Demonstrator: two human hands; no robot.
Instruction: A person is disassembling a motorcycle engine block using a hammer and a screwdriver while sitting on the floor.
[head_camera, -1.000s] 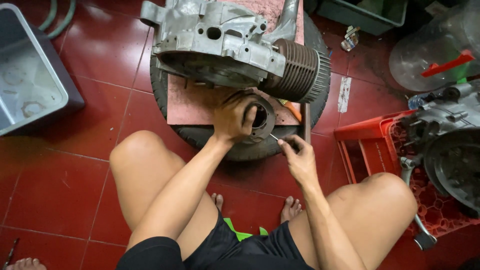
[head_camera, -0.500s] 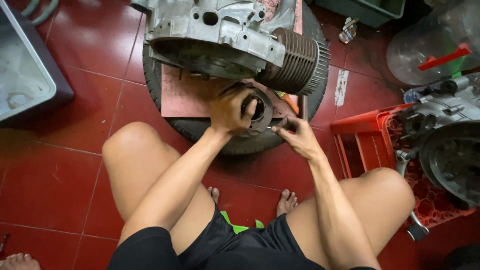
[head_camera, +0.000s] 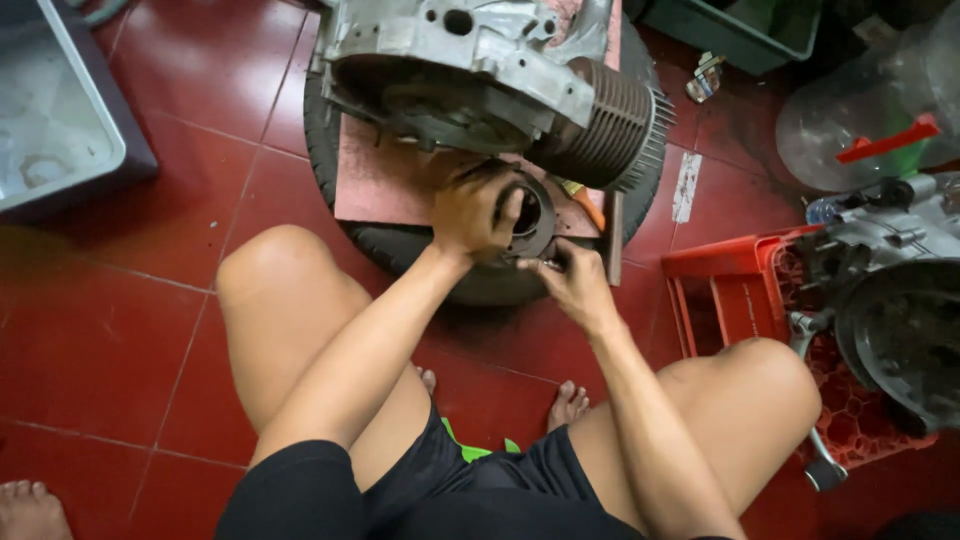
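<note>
A red tiled floor (head_camera: 120, 330) fills the view from above, with a person seated on it, bare knees spread wide. Ahead of the knees lies a black tyre (head_camera: 420, 250) flat on the floor, carrying a pinkish board (head_camera: 380, 185). On the board rests a grey metal engine casing (head_camera: 450, 50) with a finned cylinder (head_camera: 610, 125) at its right end. To the right stands a red plastic crate (head_camera: 730, 290) holding a second engine casing (head_camera: 900, 310). At upper left sits a grey plastic tub (head_camera: 60, 110); at upper right, a clear plastic bottle (head_camera: 860, 110).

At the near edge of the board, just below the casing, is a dark round metal ring part (head_camera: 530, 215). The left hand (head_camera: 470, 210) wraps around it from the left, fingers curled over its rim. The right hand (head_camera: 570, 280) is just below the ring, fingertips pinched on a small thin tool (head_camera: 545, 264) touching the ring's lower edge; what kind of tool cannot be told.
</note>
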